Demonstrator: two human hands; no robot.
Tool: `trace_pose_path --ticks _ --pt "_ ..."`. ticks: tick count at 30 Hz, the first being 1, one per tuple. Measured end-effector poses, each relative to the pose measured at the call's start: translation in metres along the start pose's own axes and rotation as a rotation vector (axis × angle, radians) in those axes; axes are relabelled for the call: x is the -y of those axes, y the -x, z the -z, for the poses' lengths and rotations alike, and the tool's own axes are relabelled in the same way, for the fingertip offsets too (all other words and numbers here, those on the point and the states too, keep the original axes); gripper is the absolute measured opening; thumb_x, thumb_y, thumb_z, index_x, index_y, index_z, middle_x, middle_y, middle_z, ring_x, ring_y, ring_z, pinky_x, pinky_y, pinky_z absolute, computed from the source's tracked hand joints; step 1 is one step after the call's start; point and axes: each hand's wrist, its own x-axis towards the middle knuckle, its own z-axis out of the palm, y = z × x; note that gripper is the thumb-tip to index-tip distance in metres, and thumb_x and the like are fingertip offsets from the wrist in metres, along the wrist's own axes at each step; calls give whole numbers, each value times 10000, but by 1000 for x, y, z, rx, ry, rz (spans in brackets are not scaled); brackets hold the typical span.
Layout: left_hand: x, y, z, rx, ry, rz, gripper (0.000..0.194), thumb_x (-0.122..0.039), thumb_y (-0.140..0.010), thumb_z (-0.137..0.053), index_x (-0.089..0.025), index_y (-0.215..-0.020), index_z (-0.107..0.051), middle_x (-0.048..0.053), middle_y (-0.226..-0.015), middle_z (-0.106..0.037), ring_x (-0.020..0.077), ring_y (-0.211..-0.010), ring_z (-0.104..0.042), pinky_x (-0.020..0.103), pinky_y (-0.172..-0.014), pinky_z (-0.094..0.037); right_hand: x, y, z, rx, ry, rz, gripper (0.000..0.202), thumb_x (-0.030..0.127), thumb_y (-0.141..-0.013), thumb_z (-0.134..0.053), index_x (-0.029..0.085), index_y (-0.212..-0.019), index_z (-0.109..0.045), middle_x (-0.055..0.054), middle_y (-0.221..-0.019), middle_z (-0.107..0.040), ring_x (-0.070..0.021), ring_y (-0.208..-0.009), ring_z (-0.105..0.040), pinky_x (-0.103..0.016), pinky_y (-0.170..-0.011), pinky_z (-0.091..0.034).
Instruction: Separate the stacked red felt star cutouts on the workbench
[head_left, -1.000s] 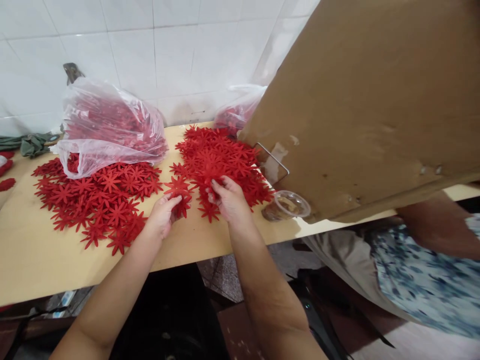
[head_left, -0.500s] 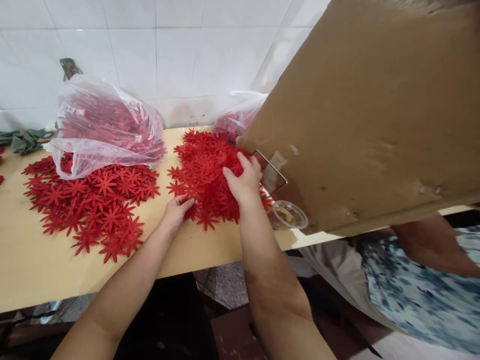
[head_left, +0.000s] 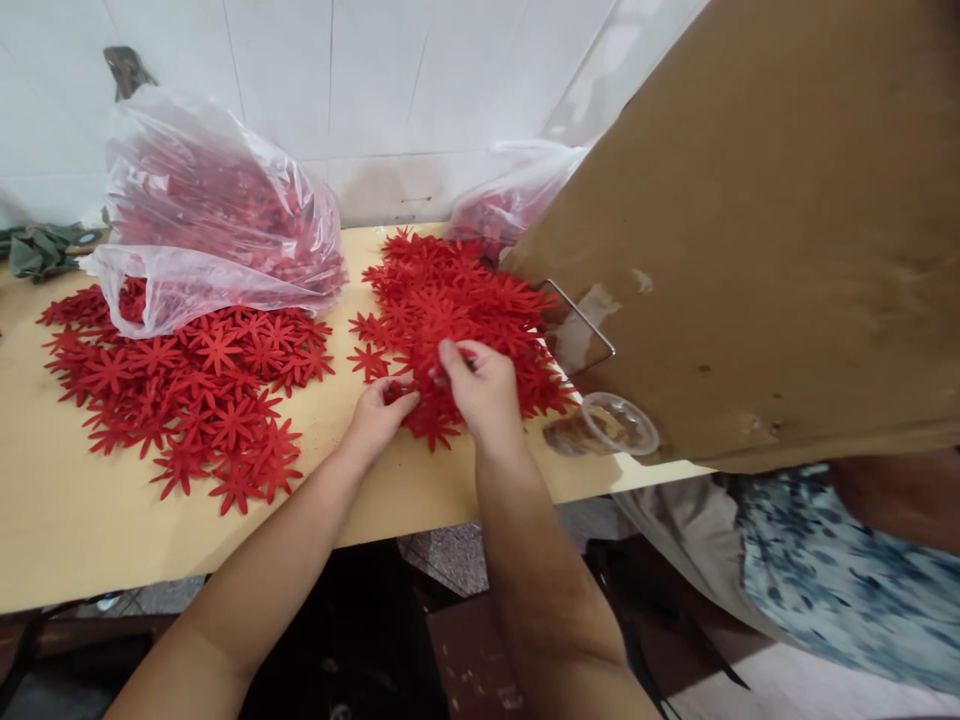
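Red flower-shaped cutouts with narrow petals lie in a loose pile [head_left: 450, 300] on the table. My right hand [head_left: 486, 395] is at the near side of this pile, thumb and fingers pinched on a red flower cutout that is blurred and mostly covered. Just left of it, my left hand [head_left: 379, 415] is low by the pile's front edge. Its thumb and forefinger are closed together, with red petals showing between them. A second pile of the same red cutouts [head_left: 217, 400] lies to the left, partly under a clear plastic bag [head_left: 225, 220] full of red pieces.
A large cardboard sheet [head_left: 750, 250] stands at the right, with a metal wire loop [head_left: 585, 320] on it. A clear plastic cup [head_left: 619, 425] lies tipped below. Another red-filled bag [head_left: 517, 195] sits by the tiled wall. A person in patterned clothing [head_left: 847, 580] is at the right.
My right hand has drawn back from the top of the pile towards my left hand, its spread fingers now pinched. My left hand has shifted slightly right. The view has tilted a little.
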Motion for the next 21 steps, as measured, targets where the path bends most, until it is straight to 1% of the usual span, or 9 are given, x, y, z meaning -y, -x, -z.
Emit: trace_pose_path --ticks 2,4,8,9,11,14,16,18,21 --pt "0 -1 1 13 15 36 289 -33 -576 -619 -133 -846 -593 -30 -650 -633 59 -576 -553 207 -658 -427 -3 -16 6 -126 -23 -27 405 568 -731 -428 184 -800 -538 -31 -696 -580 -148 -634 -574 -301 -582 -481" --pt "0 -2 1 40 52 65 292 -37 -588 -611 -130 -865 -601 -24 -628 -642 76 -586 -577 232 -692 -441 -6 -26 12 -246 73 24 501 588 -713 -439 178 -994 -503 -97 -926 -584 -204 -837 -589 -381 -691 -491" --pt "1 -4 2 48 103 105 192 -102 -595 -646 -119 -783 -613 -25 -561 -629 86 -544 -578 246 -660 -459 -3 -11 14 -432 483 326 635 540 -664 -550 156 -1158 -447 -178 -1237 -429 -304 -1180 -383 -550 -946 -306" --pt "1 -4 1 36 99 100 172 -117 -587 -661 -118 -751 -609 -28 -549 -623 81 -521 -567 234 -626 -455 0 -2 13 -412 517 368 609 519 -678 -546 158 -1160 -456 -174 -1250 -420 -301 -1199 -360 -550 -968 -282" --pt "2 -4 0 23 67 74 139 -176 -585 -681 -120 -668 -586 -36 -506 -598 65 -451 -525 205 -523 -422 5 18 8 -254 445 355 526 476 -716 -524 171 -1143 -481 -151 -1197 -475 -265 -1144 -429 -497 -945 -347" --pt "1 -2 -1 38 -18 44 231 -306 -622 -662 -130 -561 -526 -50 -401 -520 48 -345 -429 183 -393 -315 6 38 -1 99 186 120 421 441 -723 -531 167 -1043 -539 -113 -987 -599 -200 -866 -585 -385 -760 -486" --pt "-1 -1 0 17 -55 23 298 -368 -639 -641 -133 -523 -498 -56 -363 -476 38 -326 -390 181 -373 -280 1 41 -4 240 67 1 341 415 -698 -567 162 -926 -575 -85 -888 -632 -174 -758 -599 -346 -703 -495" --pt "-3 0 1 23 -52 15 345 -429 -657 -609 -129 -524 -503 -43 -384 -487 39 -354 -403 182 -395 -303 -6 38 -5 240 24 -25 274 381 -667 -602 168 -837 -584 -60 -834 -641 -162 -739 -596 -331 -714 -485" --pt "-5 1 3 139 8 56 334 -449 -648 -607 -121 -618 -555 -17 -502 -568 54 -446 -477 195 -478 -377 -15 30 -5 102 -8 -30 229 369 -655 -605 176 -773 -569 -29 -740 -632 -150 -684 -585 -317 -686 -479"
